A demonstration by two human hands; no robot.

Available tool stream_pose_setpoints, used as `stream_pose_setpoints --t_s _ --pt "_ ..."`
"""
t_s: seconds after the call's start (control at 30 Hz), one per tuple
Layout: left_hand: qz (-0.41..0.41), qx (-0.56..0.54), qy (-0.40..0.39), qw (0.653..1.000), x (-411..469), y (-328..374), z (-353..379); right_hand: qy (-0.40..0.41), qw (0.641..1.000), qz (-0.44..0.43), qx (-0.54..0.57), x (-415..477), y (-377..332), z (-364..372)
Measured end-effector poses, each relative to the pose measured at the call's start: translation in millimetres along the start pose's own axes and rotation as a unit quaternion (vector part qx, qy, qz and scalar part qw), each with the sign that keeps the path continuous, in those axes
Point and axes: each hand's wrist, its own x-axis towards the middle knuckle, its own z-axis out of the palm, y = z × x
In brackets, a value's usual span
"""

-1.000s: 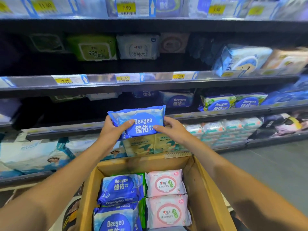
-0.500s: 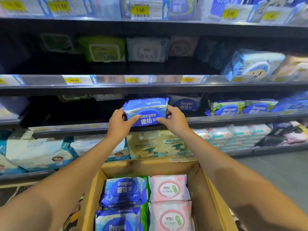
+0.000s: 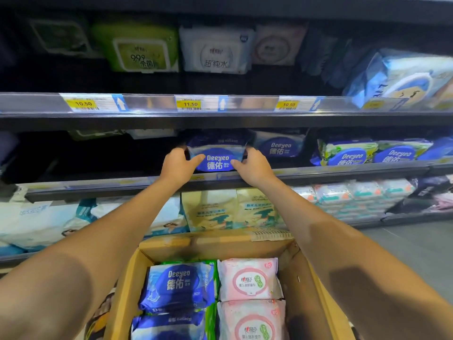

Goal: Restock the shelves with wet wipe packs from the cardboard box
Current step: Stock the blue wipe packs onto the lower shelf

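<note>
A blue Deeyeo wet wipe pack [image 3: 217, 158] stands upright on the middle shelf [image 3: 343, 171], just behind its front lip. My left hand [image 3: 177, 165] grips its left end and my right hand [image 3: 252, 165] grips its right end. A matching blue pack [image 3: 280, 147] stands on the shelf right beside it. Below my arms the open cardboard box [image 3: 316, 290] holds blue Deeyeo packs [image 3: 177, 285] on the left and pink packs [image 3: 248, 278] on the right.
The middle shelf is dark and bare to the left of the held pack; more Deeyeo packs [image 3: 348, 153] sit to the right. The shelf above carries green [image 3: 139, 47] and white packs [image 3: 217, 51]. The shelf below holds cream bags [image 3: 210, 209]. Grey floor [image 3: 416, 253] lies at right.
Both hands carried the blue pack up from above the box and forward onto the middle shelf, turning it upright. It now sits deeper under the shelf above.
</note>
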Motion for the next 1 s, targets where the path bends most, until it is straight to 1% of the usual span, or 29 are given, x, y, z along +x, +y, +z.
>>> stream_pose_setpoints --t_s 0.07,0.13,0.2,0.27,0.3,0.37,0.43,0.5,0.67,0.83,0.9,1.0 --pt "-0.013 0.045 -0.019 0.999 4.1 -3.8 0.5 0.002 0.997 -0.008 -0.076 -3.9 -0.3 -1.5" --pt "-0.032 0.147 -0.009 0.989 2.6 -6.9 -4.4 0.035 0.987 -0.026 -0.154 -11.8 -0.8 -5.5" --pt "-0.043 0.245 0.02 0.968 -5.4 -9.1 -12.7 0.077 0.98 -0.043 -0.181 -23.7 0.6 -8.4" --pt "-0.003 0.26 0.022 0.965 -13.5 -13.8 -15.8 0.097 0.975 -0.08 -0.185 -36.1 4.0 -6.0" --pt "0.03 0.26 0.004 0.965 -17.5 -16.2 -15.2 0.084 0.972 -0.104 -0.193 -42.4 5.3 -3.0" --pt "0.081 0.275 -0.038 0.957 -22.5 -18.8 -12.1 0.032 0.965 -0.129 -0.226 -51.5 4.9 3.7" --pt "0.101 0.315 -0.071 0.941 -22.1 -19.7 -8.9 -0.021 0.96 -0.12 -0.252 -53.7 0.3 7.5" --pt "0.106 0.349 -0.096 0.926 -18.6 -21.0 -5.4 -0.054 0.956 -0.103 -0.268 -51.0 -5.0 9.8" --pt "0.108 0.357 -0.121 0.92 -4.7 -18.9 -2.9 -0.076 0.945 -0.088 -0.307 -39.8 -12.6 8.8" --pt "0.076 0.368 -0.158 0.913 14.4 -10.1 -3.3 -0.091 0.945 -0.074 -0.306 -22.4 -13.2 4.7" --pt "0.065 0.355 -0.168 0.917 19.5 -4.9 -1.5 -0.096 0.945 -0.066 -0.306 -15.4 -12.0 2.0" --pt "0.027 0.326 -0.179 0.928 26.2 4.6 1.4 -0.093 0.947 -0.064 -0.3 -5.9 -9.4 -0.9"
